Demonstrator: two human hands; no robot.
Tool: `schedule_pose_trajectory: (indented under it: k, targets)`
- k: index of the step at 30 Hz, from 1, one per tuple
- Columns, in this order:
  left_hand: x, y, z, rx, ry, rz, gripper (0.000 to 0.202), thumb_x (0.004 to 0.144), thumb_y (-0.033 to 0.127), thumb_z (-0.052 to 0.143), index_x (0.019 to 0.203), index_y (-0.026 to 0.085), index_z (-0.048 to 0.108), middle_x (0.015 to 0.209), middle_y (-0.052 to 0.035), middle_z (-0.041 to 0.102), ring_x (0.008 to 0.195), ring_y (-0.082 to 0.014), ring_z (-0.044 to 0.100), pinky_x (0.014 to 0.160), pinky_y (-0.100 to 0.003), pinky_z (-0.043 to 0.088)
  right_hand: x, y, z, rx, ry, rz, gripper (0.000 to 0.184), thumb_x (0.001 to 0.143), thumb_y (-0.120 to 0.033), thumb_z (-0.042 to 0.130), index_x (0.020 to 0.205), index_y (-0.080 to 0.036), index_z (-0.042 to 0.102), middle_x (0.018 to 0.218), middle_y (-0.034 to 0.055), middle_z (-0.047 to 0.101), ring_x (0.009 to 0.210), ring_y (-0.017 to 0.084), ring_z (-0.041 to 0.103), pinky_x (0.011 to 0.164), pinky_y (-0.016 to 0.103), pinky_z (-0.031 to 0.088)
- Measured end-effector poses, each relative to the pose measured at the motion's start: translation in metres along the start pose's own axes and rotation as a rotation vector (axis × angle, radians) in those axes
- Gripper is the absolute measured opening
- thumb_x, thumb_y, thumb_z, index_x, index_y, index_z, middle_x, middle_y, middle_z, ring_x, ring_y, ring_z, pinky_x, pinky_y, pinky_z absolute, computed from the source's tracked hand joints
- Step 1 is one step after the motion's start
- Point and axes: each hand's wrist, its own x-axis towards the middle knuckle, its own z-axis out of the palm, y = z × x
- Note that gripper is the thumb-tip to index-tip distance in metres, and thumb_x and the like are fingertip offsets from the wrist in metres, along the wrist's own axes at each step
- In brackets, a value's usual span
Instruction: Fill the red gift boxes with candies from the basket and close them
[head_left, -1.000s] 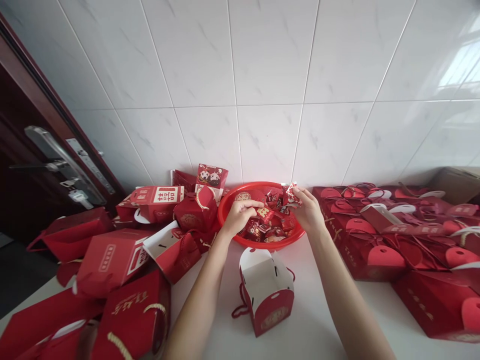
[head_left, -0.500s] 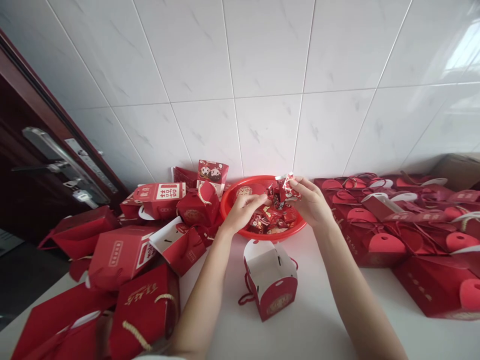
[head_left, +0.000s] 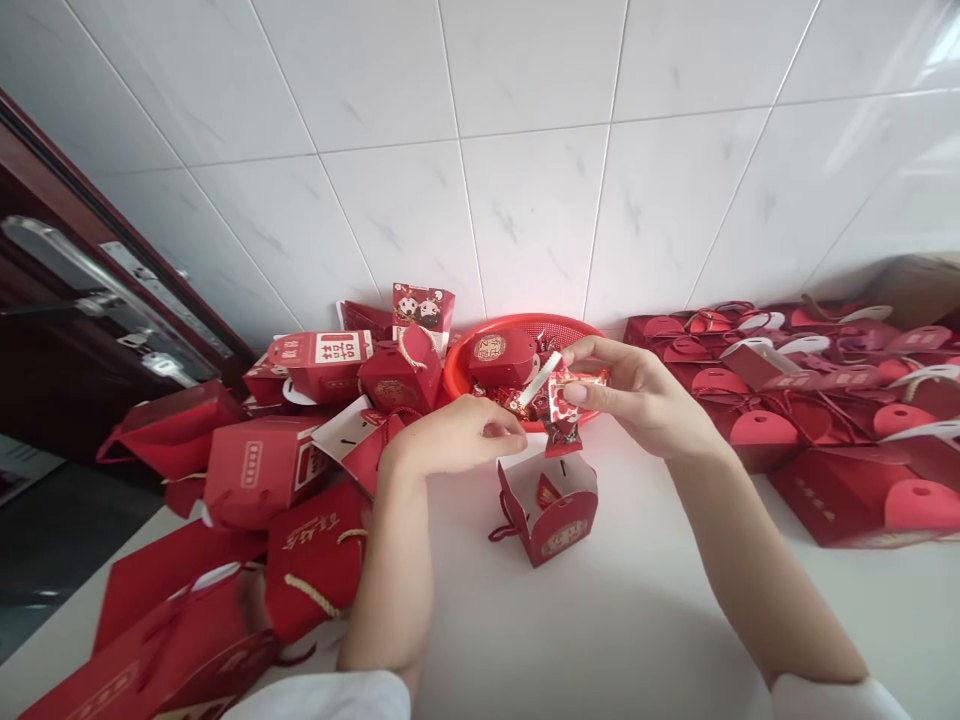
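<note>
Wrapped candies (head_left: 564, 405) in red and white are gripped between the thumb and fingers of my right hand (head_left: 637, 395), above the back of a small open red gift box (head_left: 562, 535). One red wrapped piece (head_left: 547, 490) shows inside that box's white interior. My left hand (head_left: 461, 435) is at the box's back left edge, fingers curled inward and closed; whatever they hold, if anything, is hidden. Behind both hands stands a red plastic basket (head_left: 551, 322) with more wrapped candies and a red box (head_left: 501, 358) in it, partly covered by my hands.
Red gift boxes (head_left: 259, 470) with rope handles are piled on the left of the white table (head_left: 570, 640). Rows of closed red boxes (head_left: 847, 490) fill the right side. A tiled wall (head_left: 532, 220) rises behind, and a door handle (head_left: 67, 260) is at far left.
Both hands have come back from the basket to the open box, the right one carrying candies. A red wrapped piece now shows inside the box. The view has shifted slightly.
</note>
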Motion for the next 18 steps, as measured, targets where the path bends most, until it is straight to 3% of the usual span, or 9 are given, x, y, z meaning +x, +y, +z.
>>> schedule_pose_trajectory:
  k: [4, 6, 11, 18]
  targets:
    - [-0.004, -0.005, 0.008, 0.041, -0.075, -0.208, 0.038, 0.082, 0.047, 0.063, 0.112, 0.025, 0.071, 0.101, -0.0020, 0.072, 0.087, -0.0219, 0.066, 0.070, -0.027, 0.046, -0.006, 0.006, 0.009, -0.048, -0.018, 0.055, 0.027, 0.081, -0.036, 0.077, 0.095, -0.018, 0.063, 0.087, 0.0026, 0.066, 0.075, 0.014, 0.060, 0.069, 0.029, 0.050]
    - [-0.005, -0.008, 0.010, 0.049, -0.123, -0.181, 0.039, 0.079, 0.039, 0.065, 0.115, 0.024, 0.068, 0.099, -0.0014, 0.071, 0.088, -0.0215, 0.067, 0.070, -0.026, 0.046, -0.010, 0.011, 0.015, -0.069, -0.036, 0.099, 0.027, 0.082, -0.036, 0.076, 0.096, -0.018, 0.062, 0.085, 0.0020, 0.066, 0.075, 0.014, 0.061, 0.068, 0.029, 0.050]
    - [-0.006, -0.016, 0.009, 0.001, -0.257, -0.014, 0.030, 0.071, 0.026, 0.068, 0.100, 0.020, 0.069, 0.094, 0.0001, 0.072, 0.088, -0.0204, 0.068, 0.072, -0.024, 0.047, -0.020, 0.021, 0.026, -0.169, -0.161, 0.196, 0.021, 0.085, -0.034, 0.072, 0.095, -0.017, 0.064, 0.090, 0.0033, 0.069, 0.079, 0.015, 0.063, 0.071, 0.029, 0.050]
    - [-0.003, -0.018, 0.012, 0.036, -0.257, -0.068, 0.039, 0.066, 0.033, 0.073, 0.102, 0.019, 0.067, 0.103, -0.0046, 0.072, 0.097, -0.0237, 0.067, 0.075, -0.026, 0.048, -0.026, 0.026, 0.017, -0.248, -0.092, 0.230, 0.025, 0.086, -0.037, 0.070, 0.101, -0.018, 0.062, 0.097, 0.0053, 0.071, 0.087, 0.019, 0.067, 0.072, 0.031, 0.052]
